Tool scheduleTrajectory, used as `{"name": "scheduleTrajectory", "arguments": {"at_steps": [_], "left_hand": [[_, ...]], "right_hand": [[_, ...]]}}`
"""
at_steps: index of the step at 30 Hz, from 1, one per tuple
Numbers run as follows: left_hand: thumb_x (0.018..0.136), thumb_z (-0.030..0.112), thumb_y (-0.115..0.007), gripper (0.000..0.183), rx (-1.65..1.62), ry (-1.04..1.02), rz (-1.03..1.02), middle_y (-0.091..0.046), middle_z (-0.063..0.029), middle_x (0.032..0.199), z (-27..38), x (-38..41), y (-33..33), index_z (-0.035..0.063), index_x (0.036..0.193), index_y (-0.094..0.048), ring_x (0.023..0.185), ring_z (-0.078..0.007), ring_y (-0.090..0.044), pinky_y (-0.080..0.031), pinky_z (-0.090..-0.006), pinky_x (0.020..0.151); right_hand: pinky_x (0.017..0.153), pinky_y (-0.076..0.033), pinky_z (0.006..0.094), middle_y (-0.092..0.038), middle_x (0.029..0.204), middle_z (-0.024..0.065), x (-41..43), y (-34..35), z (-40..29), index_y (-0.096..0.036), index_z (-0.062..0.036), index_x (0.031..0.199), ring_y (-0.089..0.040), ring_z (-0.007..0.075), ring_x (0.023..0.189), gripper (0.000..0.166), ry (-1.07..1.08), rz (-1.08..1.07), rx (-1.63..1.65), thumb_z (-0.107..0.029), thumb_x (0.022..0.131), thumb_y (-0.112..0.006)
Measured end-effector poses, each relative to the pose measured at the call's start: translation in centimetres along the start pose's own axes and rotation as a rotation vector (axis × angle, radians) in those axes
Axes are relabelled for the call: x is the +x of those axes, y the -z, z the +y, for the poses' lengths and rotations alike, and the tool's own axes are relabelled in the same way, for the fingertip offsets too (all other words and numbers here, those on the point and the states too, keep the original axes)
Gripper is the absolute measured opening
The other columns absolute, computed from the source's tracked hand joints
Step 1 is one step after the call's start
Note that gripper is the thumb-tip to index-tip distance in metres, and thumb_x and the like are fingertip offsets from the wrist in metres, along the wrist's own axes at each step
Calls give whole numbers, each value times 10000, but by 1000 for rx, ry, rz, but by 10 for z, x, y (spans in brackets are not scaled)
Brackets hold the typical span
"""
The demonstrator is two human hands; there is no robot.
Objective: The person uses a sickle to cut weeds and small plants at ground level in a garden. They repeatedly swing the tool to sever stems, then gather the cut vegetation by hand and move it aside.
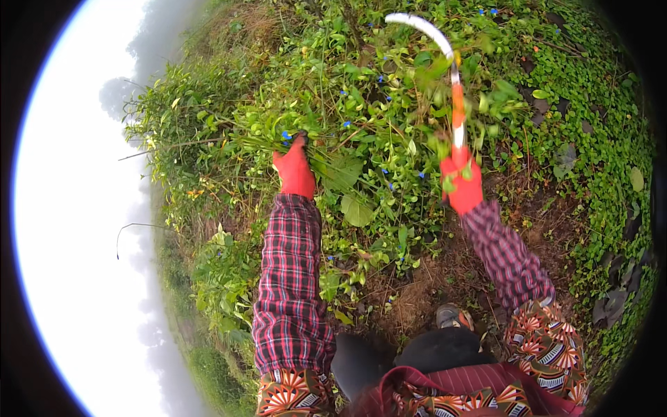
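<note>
My left hand (295,166), in a red glove with dark fingertips, is closed around a bunch of green stems (324,156) with blue flowers beside it. The stems trail to the lower right, along with a few broad leaves (357,209). My right hand (462,181), also gloved in red, grips a sickle (457,104) by its handle. The sickle's curved pale blade (422,27) points up and bends to the left above the plants. Blurred leaf pieces hang around the handle and my right glove.
Low leafy plants (385,104) with small blue flowers cover the ground ahead. Brown soil with dry litter (417,286) shows near my shoe (453,316). Dense small-leaved ground cover (599,156) grows at right. Thin bare twigs (172,148) stick out at left, before misty trees (117,96).
</note>
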State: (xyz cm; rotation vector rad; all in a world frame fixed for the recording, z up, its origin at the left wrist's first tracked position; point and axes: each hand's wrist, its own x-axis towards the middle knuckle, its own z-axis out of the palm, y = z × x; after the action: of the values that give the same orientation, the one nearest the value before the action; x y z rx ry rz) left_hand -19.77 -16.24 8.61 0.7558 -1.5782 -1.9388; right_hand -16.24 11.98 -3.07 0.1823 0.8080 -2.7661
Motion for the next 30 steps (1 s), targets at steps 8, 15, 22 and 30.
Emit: {"name": "scheduleTrajectory", "arguments": {"at_steps": [8, 15, 22, 30], "left_hand": [[745, 103, -689, 409, 138, -358, -72, -609, -59, 1024, 12, -17, -14, -13, 1103, -528, 874, -151, -555, -431, -281, 780], [722, 143, -723, 533, 202, -279, -71, -587, -100, 1082, -14, -42, -17, -28, 1158, -468, 923, -175, -554, -431, -297, 815], [723, 102, -707, 584, -14, -160, 31, -566, -107, 1109, -43, -48, -54, -31, 1211, -415, 908, -198, -555, -445, -330, 809], [663, 117, -746, 905, -7, 390, 0, -502, -183, 1196, -94, 13, 63, -51, 1358, -193, 993, -288, -547, -431, -379, 868]], "right_hand": [[558, -469, 340, -558, 719, 126, 40, -70, 12, -528, -11, 982, -568, 202, 640, 327, 27, -292, -1293, -307, 846, -563], [699, -461, 422, -581, 888, 194, -75, -57, 45, -511, -14, 1052, -584, 349, 802, 420, -223, -93, -1229, -353, 817, -587], [712, -455, 434, -571, 890, 212, -93, 9, 51, -461, -15, 1123, -572, 382, 836, 493, -14, 40, -1504, -361, 803, -603], [699, -461, 429, -579, 853, 216, -208, 45, 35, -452, 14, 1134, -598, 356, 811, 493, -408, 80, -1377, -304, 797, -620]]}}
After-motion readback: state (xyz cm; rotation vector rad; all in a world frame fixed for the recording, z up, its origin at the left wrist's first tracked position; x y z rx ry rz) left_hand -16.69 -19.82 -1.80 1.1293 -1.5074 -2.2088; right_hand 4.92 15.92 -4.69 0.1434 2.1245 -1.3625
